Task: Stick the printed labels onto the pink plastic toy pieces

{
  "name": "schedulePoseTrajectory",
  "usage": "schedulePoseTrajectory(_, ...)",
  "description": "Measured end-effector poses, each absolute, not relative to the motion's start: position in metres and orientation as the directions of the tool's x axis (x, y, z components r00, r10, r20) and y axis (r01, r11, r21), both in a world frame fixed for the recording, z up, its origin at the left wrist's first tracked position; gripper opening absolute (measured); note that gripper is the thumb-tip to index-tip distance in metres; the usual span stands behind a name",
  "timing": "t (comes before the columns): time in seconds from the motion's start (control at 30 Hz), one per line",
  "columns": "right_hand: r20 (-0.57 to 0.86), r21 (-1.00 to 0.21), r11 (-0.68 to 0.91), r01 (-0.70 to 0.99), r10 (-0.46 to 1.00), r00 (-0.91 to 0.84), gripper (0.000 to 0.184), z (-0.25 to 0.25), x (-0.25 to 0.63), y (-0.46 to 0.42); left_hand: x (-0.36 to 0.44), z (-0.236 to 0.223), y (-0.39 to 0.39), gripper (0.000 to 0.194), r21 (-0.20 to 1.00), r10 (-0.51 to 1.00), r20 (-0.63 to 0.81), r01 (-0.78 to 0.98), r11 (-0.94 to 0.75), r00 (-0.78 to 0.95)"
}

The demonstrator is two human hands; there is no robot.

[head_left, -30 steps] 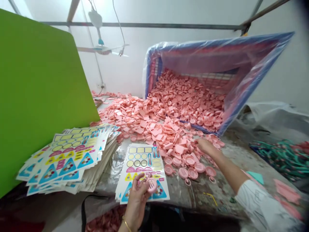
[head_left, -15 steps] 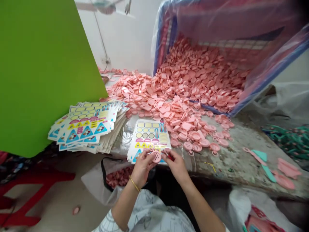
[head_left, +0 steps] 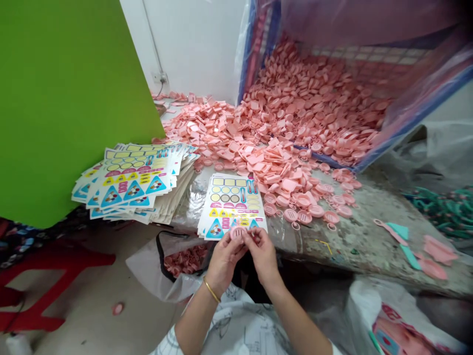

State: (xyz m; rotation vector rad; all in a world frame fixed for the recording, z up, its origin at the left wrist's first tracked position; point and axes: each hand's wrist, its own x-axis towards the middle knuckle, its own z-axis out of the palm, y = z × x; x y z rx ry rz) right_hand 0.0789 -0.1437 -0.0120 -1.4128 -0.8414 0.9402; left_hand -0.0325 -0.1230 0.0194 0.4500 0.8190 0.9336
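My left hand [head_left: 225, 254] is closed on a small round pink plastic piece [head_left: 238, 232] with dark slots across its face. The thumb and fingers of my right hand [head_left: 261, 249] meet at the right edge of that piece, pinched together; whether they grip anything else is hidden. Just beyond my hands lies a short stack of sticker sheets [head_left: 231, 197], printed with yellow rectangles, circles and blue triangles. The piece hangs over the near edge of the top sheet.
A thick fanned pile of sticker sheets [head_left: 129, 182] lies left, beside a green panel [head_left: 74, 98]. Pink pieces [head_left: 273, 162] spill from a tipped blue crate [head_left: 417, 113]. Teal and pink parts [head_left: 402, 241] lie right. A red stool [head_left: 55, 276] and a plastic bag [head_left: 151, 281] stand below.
My hands have come closer together over the pink piece, with the right fingers now at its edge. The camera view has tilted down slightly. The sheets have not visibly moved.
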Motion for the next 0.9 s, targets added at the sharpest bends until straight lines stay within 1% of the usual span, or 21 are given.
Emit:
schedulePoseTrajectory(0.1, -0.039, -0.992, -0.078, 0.1, 0.938, 0.344, 0.037, -0.01, 0.081, -0.141, -0.043, 0.019, -0.116, 0.041, 0.724, 0.89, -0.424, -0.528, 0.444, 0.167)
schedulePoseTrajectory(0.2, 0.032, -0.946, -0.08, 0.313, 0.941, 0.336, 0.035, 0.0, 0.095, -0.117, -0.056, 0.022, -0.095, 0.039, 0.768, 0.92, -0.383, -0.525, 0.368, 0.083)
schedulePoseTrajectory(0.27, 0.121, -0.872, -0.046, 0.488, 0.945, 0.305, 0.029, 0.006, 0.103, -0.091, -0.06, 0.025, -0.08, 0.036, 0.783, 0.927, -0.368, -0.512, 0.354, 0.079)
schedulePoseTrajectory(0.33, 0.196, -0.758, -0.034, 0.652, 0.941, 0.276, 0.024, 0.008, 0.105, -0.062, -0.058, 0.025, -0.066, 0.031, 0.789, 0.93, -0.36, -0.506, 0.348, 0.079)
schedulePoseTrajectory(0.43, 0.239, -0.585, -0.07, 0.808, 0.937, 0.255, 0.023, 0.003, 0.1, -0.029, -0.051, 0.02, -0.051, 0.024, 0.771, 0.927, -0.362, -0.529, 0.354, 0.093)
schedulePoseTrajectory(0.53, 0.248, -0.468, -0.099, 0.878, 0.939, 0.238, 0.024, -0.008, 0.093, -0.016, -0.045, 0.01, -0.043, 0.022, 0.735, 0.905, -0.413, -0.551, 0.396, 0.099)
schedulePoseTrajectory(0.63, 0.228, -0.411, -0.121, 0.904, 0.946, 0.23, 0.025, -0.015, 0.09, -0.016, -0.044, 0.003, -0.039, 0.022, 0.709, 0.883, -0.459, -0.559, 0.431, 0.098)
schedulePoseTrajectory(0.73, 0.209, -0.416, -0.138, 0.899, 0.947, 0.242, 0.026, -0.017, 0.089, -0.017, -0.045, 0.0, -0.038, 0.022, 0.695, 0.875, -0.474, -0.566, 0.443, 0.102)
schedulePoseTrajectory(0.9, 0.174, -0.483, -0.138, 0.865, 0.953, 0.249, 0.025, -0.014, 0.09, -0.019, -0.044, 0.001, -0.038, 0.023, 0.682, 0.866, -0.49, -0.575, 0.451, 0.098)
